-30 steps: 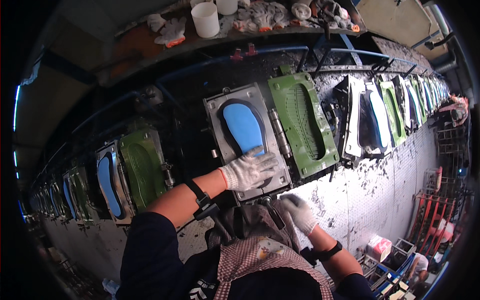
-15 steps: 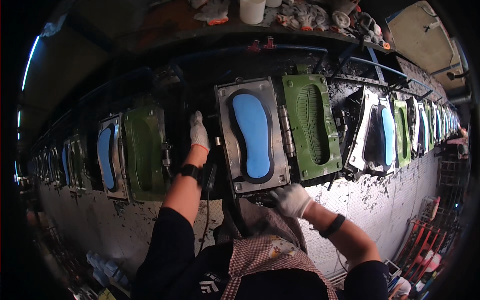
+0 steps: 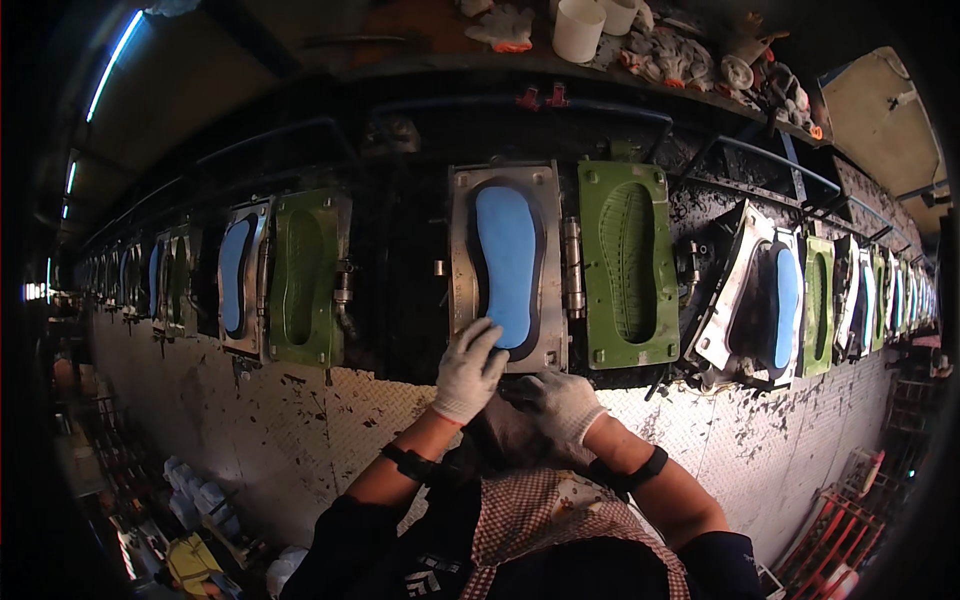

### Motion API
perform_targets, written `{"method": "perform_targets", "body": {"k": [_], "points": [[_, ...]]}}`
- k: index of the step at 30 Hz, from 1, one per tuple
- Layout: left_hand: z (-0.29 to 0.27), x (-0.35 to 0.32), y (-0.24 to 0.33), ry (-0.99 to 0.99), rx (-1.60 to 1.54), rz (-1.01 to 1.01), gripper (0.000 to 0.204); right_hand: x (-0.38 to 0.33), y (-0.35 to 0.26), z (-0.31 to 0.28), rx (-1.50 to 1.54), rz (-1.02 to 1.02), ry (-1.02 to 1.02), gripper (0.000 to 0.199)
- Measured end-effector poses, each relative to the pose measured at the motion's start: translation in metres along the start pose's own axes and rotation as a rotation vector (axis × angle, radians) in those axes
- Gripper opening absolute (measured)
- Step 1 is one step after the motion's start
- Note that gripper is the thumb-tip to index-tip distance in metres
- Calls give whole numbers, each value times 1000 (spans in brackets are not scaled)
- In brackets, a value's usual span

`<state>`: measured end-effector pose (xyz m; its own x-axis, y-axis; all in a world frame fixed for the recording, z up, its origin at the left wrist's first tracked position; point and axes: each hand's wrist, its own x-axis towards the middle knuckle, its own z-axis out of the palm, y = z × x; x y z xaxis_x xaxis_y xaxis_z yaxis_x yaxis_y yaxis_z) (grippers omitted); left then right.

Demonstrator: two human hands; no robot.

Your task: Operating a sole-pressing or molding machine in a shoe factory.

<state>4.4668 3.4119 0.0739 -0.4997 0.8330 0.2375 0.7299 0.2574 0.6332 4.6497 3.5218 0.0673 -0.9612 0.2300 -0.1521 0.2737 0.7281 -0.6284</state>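
Note:
A blue foot-shaped sole piece (image 3: pixel 507 265) lies in the dark-rimmed recess of a metal mould plate (image 3: pixel 463 200) in front of me. White work gloves cover both hands. My left hand (image 3: pixel 470 372) reaches over the plate's near left corner, its fingers stretched out at the heel end of the sole piece. At the plate's near edge, just right of the left hand, my right hand (image 3: pixel 562 405) has its fingers curled in round a dark part that I cannot make out. Hinged to the plate's right side is a green mould half (image 3: pixel 632 270) with a ribbed, sole-shaped hollow.
More open moulds line both sides, including a tilted metal frame (image 3: pixel 728 290) at right and a green half (image 3: pixel 306 280) at left. Blue rails (image 3: pixel 745 150) run behind. A back shelf bears white tubs (image 3: pixel 579 30) and piled gloves (image 3: pixel 668 58). Patterned metal flooring (image 3: pixel 300 430) lies below.
My left hand has come from the gap left of the mould to the sole piece's heel. The right hand stays by the near edge. The view has shifted slightly.

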Motion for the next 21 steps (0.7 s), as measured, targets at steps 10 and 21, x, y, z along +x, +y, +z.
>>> {"method": "perform_targets", "body": {"k": [10,21], "points": [[30,-32,-5,4,445,-36,37,-124,58,-114,281,313,521,21],[128,22,239,-296,-260,253,57,-152,342,-236,-1294,379,100,41]]}}
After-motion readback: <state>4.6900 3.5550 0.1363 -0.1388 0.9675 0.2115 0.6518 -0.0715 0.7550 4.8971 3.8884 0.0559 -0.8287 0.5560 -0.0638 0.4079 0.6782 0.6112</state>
